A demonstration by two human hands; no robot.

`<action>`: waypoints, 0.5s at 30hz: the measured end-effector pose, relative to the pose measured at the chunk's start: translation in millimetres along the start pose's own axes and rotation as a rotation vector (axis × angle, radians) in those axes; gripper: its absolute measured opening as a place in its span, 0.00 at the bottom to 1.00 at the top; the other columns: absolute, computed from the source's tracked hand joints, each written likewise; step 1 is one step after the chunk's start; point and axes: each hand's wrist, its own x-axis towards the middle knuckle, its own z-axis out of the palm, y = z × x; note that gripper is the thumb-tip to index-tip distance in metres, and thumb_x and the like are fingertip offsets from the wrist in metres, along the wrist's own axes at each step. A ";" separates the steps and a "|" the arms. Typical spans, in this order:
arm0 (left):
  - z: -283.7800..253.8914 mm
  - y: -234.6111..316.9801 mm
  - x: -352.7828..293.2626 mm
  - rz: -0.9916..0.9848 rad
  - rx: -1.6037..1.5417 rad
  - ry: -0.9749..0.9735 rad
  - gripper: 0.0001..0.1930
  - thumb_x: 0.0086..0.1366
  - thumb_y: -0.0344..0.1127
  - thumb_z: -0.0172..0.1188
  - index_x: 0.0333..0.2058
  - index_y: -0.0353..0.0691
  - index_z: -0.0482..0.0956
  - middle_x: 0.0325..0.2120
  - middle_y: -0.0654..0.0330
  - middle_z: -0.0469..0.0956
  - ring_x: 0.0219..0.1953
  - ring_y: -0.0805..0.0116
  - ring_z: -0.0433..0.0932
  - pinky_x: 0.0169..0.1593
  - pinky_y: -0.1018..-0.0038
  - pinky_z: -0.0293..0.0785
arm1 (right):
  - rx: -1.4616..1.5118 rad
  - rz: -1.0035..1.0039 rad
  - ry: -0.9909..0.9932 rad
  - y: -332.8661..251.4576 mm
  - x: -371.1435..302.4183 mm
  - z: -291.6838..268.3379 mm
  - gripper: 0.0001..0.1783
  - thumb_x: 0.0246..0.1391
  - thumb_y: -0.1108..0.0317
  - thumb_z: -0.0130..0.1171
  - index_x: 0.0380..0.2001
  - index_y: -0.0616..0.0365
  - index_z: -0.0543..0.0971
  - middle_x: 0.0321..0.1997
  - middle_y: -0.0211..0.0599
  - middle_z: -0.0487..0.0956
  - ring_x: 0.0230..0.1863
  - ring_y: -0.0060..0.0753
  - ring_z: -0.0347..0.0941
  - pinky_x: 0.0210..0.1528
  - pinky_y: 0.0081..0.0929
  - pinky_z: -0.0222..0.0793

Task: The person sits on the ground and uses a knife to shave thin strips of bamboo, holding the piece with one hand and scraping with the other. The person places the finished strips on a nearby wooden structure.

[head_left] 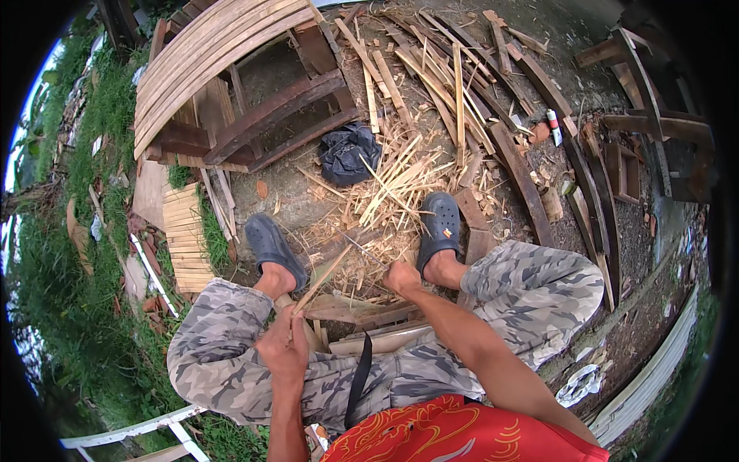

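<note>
My left hand (283, 348) is closed around the lower end of a thin strip of wood (326, 274), which slants up and to the right between my feet. My right hand (402, 279) is wrapped round the handle of a knife (362, 248); the handle itself is hidden in the fist. The thin blade points up and to the left, close to the strip's upper end. Whether blade and strip touch, I cannot tell. Below them lies a rough block of wood (346, 309), in front of my seat. Pale wood shavings (369, 269) cover the ground between my dark clogs.
A heap of split strips (400, 185) lies ahead, beside a black plastic bag (348, 154). A slatted wooden frame (223, 65) stands at far left. Long dark curved boards (523, 181) lie to the right, near a small tube (553, 127). Short slats (186, 239) rest on the grass.
</note>
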 end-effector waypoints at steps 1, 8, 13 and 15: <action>-0.4 -0.3 -0.2 -0.051 0.052 -0.016 0.07 0.66 0.27 0.60 0.41 0.33 0.82 0.25 0.46 0.80 0.26 0.51 0.81 0.31 0.66 0.75 | 0.007 -0.108 -0.055 1.1 4.0 -1.3 0.20 0.53 0.57 0.58 0.38 0.64 0.85 0.41 0.61 0.82 0.44 0.59 0.81 0.50 0.48 0.77; -1.1 -2.6 -0.6 -0.065 0.128 -0.039 0.07 0.66 0.26 0.60 0.41 0.31 0.82 0.29 0.45 0.82 0.30 0.45 0.83 0.34 0.63 0.77 | 0.083 -0.033 -0.065 24.4 7.7 19.4 0.23 0.53 0.54 0.59 0.42 0.63 0.83 0.42 0.61 0.82 0.47 0.59 0.80 0.52 0.49 0.76; 2.4 0.1 -1.7 -0.072 0.104 0.026 0.06 0.67 0.28 0.60 0.40 0.34 0.83 0.25 0.46 0.80 0.25 0.50 0.78 0.31 0.67 0.74 | 0.087 -0.057 -0.072 40.5 17.9 26.9 0.25 0.54 0.52 0.58 0.44 0.63 0.83 0.46 0.59 0.82 0.50 0.58 0.79 0.55 0.47 0.75; 2.9 -0.5 -1.0 -0.110 0.117 -0.006 0.07 0.66 0.27 0.61 0.40 0.33 0.83 0.29 0.46 0.83 0.30 0.47 0.83 0.34 0.65 0.78 | 0.127 -0.200 -0.119 38.1 21.5 27.8 0.25 0.54 0.51 0.60 0.45 0.62 0.83 0.48 0.56 0.82 0.52 0.54 0.79 0.55 0.45 0.75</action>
